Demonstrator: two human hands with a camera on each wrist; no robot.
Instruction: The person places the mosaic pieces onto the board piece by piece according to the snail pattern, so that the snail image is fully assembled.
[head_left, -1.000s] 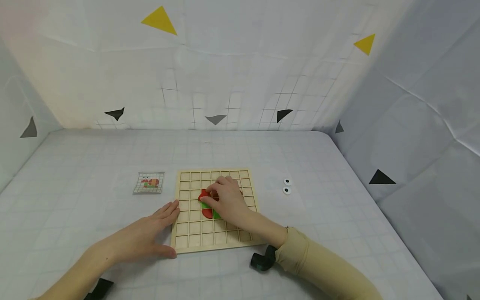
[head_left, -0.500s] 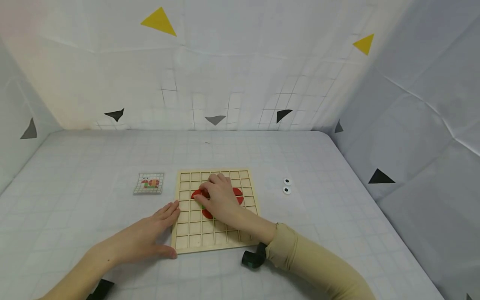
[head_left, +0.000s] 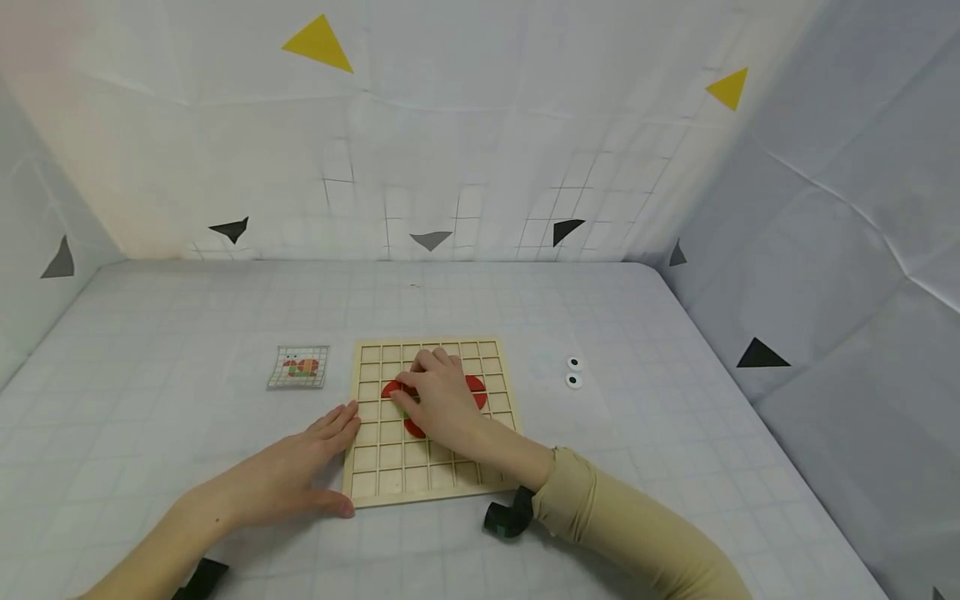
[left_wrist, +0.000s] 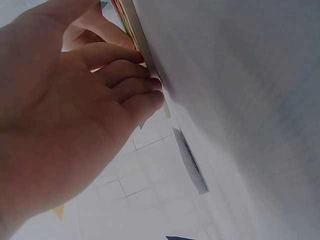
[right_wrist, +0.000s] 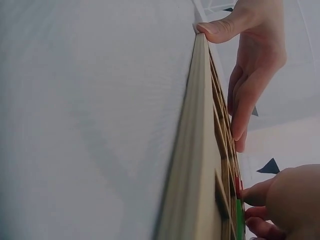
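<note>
A square wooden grid board lies on the table. Over its middle, my right hand pinches a flat red piece with a rounded edge between thumb and forefinger, low in a grid cell. Beneath the palm, another red piece peeks out, and red rounded pieces show to the right of the hand. The right wrist view shows a green piece by those fingertips. My left hand is stretched out, its fingertips against the board's left edge and its thumb at the near corner.
Left of the board lies a small picture card with a red, green and orange figure on a grid. Two white discs with black dots lie to the right. A black wrist device is by my right sleeve.
My right hand has shifted slightly left and the red piece with it, now one cell further left. Red pieces on the right came into view. My left hand stays put.
</note>
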